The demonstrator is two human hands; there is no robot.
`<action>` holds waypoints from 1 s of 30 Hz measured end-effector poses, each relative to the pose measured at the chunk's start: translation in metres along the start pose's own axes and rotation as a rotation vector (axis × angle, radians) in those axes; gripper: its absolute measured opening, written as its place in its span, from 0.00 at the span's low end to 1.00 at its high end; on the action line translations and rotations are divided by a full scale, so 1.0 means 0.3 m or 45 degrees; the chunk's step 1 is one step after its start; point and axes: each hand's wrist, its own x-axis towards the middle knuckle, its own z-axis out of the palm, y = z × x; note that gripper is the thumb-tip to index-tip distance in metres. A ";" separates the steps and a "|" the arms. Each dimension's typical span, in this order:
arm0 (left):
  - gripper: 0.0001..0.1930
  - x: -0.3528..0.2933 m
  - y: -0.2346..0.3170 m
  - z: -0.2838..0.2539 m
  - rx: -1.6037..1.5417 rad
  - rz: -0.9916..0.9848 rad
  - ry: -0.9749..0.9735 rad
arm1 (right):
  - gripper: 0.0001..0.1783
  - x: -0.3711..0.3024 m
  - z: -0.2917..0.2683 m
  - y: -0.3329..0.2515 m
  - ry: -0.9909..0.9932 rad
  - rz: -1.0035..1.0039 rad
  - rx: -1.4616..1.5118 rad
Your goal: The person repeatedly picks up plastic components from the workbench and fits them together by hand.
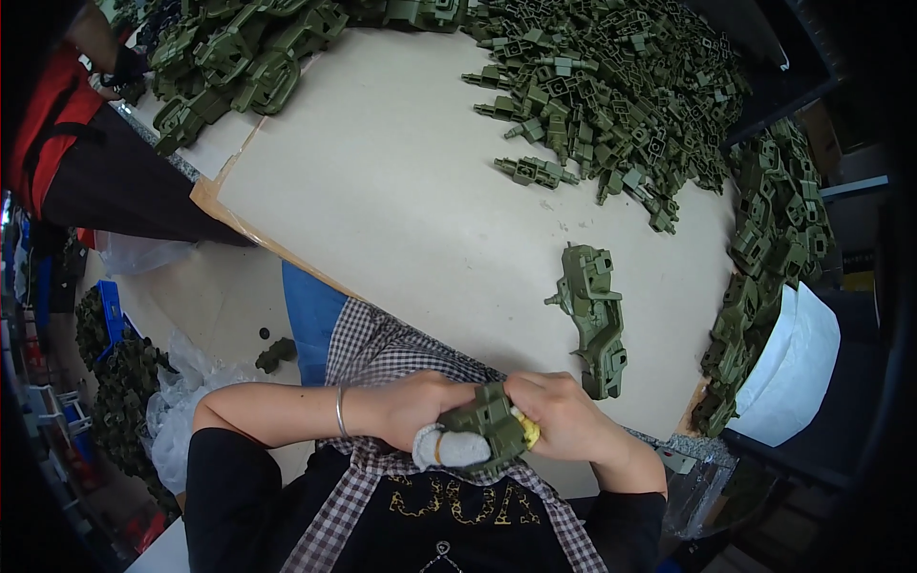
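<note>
Close to my body, both hands are closed on a dark green moulded plastic part (482,420). My left hand (406,406) grips it from the left, its thumb in a grey cloth cover lying across the part. My right hand (565,415) holds the other side with bent fingers. Something yellow (526,430) shows between the right fingers and the part; whether it is a finger cover or a tool I cannot tell. Ahead on the pale tabletop (411,191) lies a longer green plastic assembly (594,320), apart from my hands.
Small green parts form a large heap (621,86) at the far right. Bigger green bodies (248,57) are piled at the far left. More assemblies (774,220) line the right edge beside a white sheet (788,368). A co-worker in red (43,124) stands at the left.
</note>
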 end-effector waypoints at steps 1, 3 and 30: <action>0.20 0.005 -0.006 -0.005 -0.037 -0.001 0.019 | 0.11 0.000 0.005 0.001 0.003 0.004 -0.007; 0.22 0.016 -0.028 -0.026 -0.104 -0.055 -0.010 | 0.10 0.001 0.020 0.024 0.101 0.149 0.084; 0.36 -0.265 0.012 -0.059 -1.834 -0.206 0.827 | 0.13 0.231 -0.327 0.242 0.920 0.259 -0.671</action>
